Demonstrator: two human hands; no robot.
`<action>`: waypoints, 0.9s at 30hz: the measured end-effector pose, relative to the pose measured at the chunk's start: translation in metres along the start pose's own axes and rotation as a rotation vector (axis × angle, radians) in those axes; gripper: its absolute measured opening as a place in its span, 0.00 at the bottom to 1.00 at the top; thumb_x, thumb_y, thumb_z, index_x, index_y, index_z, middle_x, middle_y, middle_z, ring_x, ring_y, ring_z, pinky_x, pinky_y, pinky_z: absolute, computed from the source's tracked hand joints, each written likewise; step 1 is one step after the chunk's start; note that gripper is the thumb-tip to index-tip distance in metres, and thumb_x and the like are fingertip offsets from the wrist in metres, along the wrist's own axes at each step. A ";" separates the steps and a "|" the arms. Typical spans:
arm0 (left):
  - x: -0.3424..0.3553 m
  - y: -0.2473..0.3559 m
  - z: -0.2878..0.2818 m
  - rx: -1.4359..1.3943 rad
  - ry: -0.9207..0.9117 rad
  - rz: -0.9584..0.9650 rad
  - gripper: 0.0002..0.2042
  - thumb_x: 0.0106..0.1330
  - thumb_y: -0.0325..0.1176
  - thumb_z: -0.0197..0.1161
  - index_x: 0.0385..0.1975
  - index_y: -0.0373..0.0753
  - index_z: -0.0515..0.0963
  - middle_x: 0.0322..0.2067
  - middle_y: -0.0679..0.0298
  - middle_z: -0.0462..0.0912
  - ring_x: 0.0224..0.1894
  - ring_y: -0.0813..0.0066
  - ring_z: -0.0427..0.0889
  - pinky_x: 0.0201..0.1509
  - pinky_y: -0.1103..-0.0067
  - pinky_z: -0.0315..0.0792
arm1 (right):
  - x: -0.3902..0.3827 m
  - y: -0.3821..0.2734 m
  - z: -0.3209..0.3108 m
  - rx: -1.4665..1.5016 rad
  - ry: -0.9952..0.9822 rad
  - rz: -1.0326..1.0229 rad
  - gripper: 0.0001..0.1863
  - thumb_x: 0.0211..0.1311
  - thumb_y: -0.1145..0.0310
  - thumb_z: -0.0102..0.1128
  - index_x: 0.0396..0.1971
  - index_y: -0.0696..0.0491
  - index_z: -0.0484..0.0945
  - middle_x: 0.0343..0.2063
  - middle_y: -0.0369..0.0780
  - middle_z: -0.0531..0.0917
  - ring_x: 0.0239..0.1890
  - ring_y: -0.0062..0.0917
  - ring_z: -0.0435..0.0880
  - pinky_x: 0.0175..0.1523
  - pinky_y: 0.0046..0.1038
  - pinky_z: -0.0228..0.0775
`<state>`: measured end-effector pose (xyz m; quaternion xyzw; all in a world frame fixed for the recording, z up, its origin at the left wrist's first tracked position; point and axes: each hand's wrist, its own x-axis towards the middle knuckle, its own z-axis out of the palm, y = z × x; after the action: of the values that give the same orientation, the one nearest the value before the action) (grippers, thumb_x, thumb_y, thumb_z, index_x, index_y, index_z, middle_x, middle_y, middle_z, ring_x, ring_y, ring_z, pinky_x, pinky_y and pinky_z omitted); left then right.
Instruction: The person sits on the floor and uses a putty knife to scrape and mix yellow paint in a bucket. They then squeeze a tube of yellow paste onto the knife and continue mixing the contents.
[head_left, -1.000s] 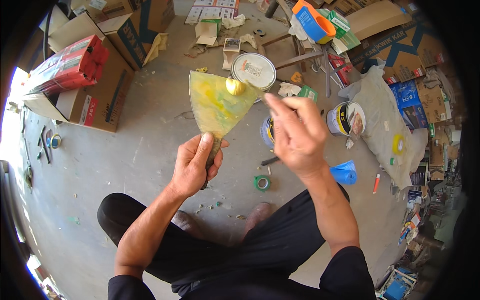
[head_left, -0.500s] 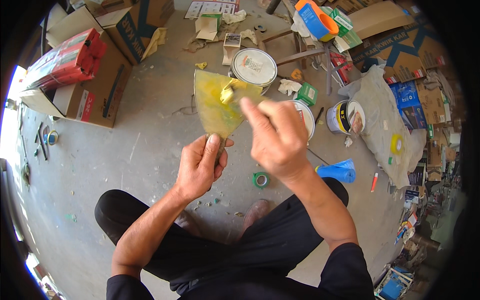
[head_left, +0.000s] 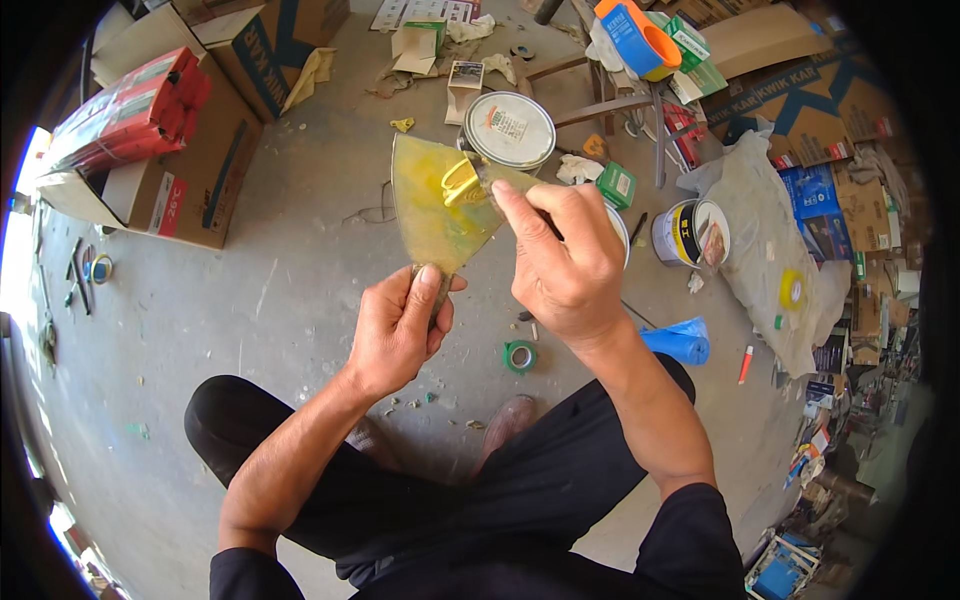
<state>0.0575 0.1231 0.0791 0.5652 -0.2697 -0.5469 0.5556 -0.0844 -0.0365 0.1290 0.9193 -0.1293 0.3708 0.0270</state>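
My left hand [head_left: 400,332] is closed round the short handle of a fan-shaped mixing board [head_left: 422,205], its thumb along the handle. Yellow and greenish smears cover the board, which is tipped up above the floor. A dab of bright yellow paste [head_left: 458,184] sits near its upper right part. My right hand [head_left: 572,262] grips a putty knife [head_left: 486,181], with the index finger and thumb pressed toward the blade. The blade is against or just over the board beside the paste; contact is hard to tell. The knife's handle is mostly hidden in the hand.
Beyond the board stands a lidded can [head_left: 510,130]; another open can [head_left: 690,233] is at right. Green tape [head_left: 519,357] and a blue plastic roll [head_left: 676,341] lie on the floor. A carton with red packs [head_left: 135,105] is far left, and a plastic sheet [head_left: 765,230] lies right.
The putty knife and my right hand have shifted slightly right and down. The yellow paste has been spread into a looped shape. My left hand holds the board almost still.
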 end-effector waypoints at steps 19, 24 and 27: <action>0.003 0.008 -0.031 -0.076 -0.153 -0.002 0.24 0.86 0.47 0.47 0.41 0.30 0.81 0.16 0.66 0.72 0.13 0.85 0.62 0.17 0.83 0.58 | -0.001 0.053 -0.041 0.490 -0.244 0.190 0.21 0.57 0.88 0.64 0.50 0.59 0.89 0.45 0.46 0.92 0.48 0.35 0.92 0.55 0.31 0.80; 0.006 0.013 -0.028 -0.143 -0.161 0.078 0.24 0.86 0.46 0.46 0.40 0.30 0.81 0.16 0.67 0.73 0.12 0.86 0.62 0.17 0.83 0.57 | -0.010 0.058 -0.044 0.420 -0.264 0.427 0.17 0.64 0.87 0.61 0.50 0.59 0.88 0.42 0.44 0.92 0.44 0.27 0.91 0.54 0.30 0.80; 0.011 0.014 -0.030 -0.172 -0.195 -0.004 0.24 0.86 0.46 0.47 0.38 0.30 0.81 0.16 0.65 0.74 0.12 0.84 0.62 0.17 0.83 0.58 | -0.020 0.070 -0.029 0.854 -0.058 0.700 0.15 0.72 0.80 0.58 0.56 0.60 0.83 0.42 0.40 0.90 0.41 0.22 0.87 0.51 0.25 0.78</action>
<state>0.0916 0.1199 0.0822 0.4600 -0.2735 -0.6214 0.5723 -0.1357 -0.0956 0.1334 0.7606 -0.2658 0.3516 -0.4767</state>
